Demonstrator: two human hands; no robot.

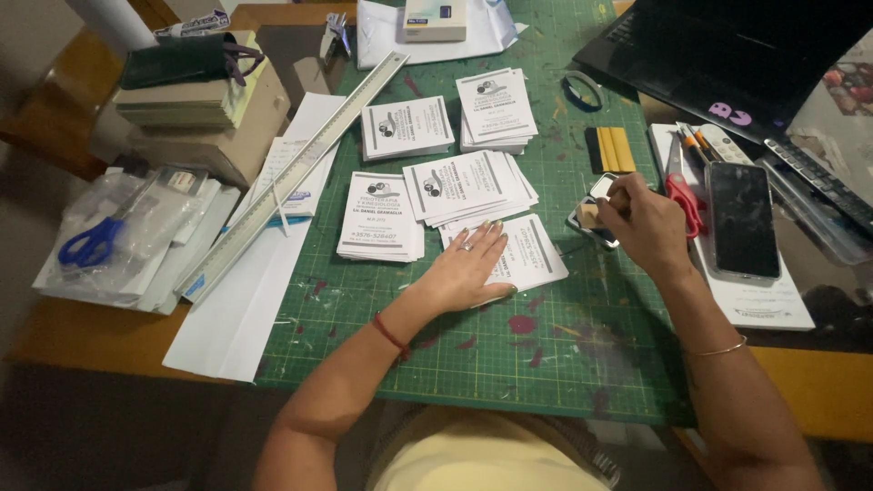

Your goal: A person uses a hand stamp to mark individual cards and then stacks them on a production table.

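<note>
Five stacks white printed cards (468, 186); left hand (468, 268) flat on one, right hand (647, 225) grip closed on stamp (593, 215)

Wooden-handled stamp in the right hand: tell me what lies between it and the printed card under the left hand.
Nothing visible does. The right hand holds the wooden-handled stamp over the ink pad; only bare green cutting mat separates it from the white printed card pressed under the left hand.

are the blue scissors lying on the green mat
No, the blue scissors lie in a clear plastic bag on the wooden table at far left, well off the green mat.
</note>
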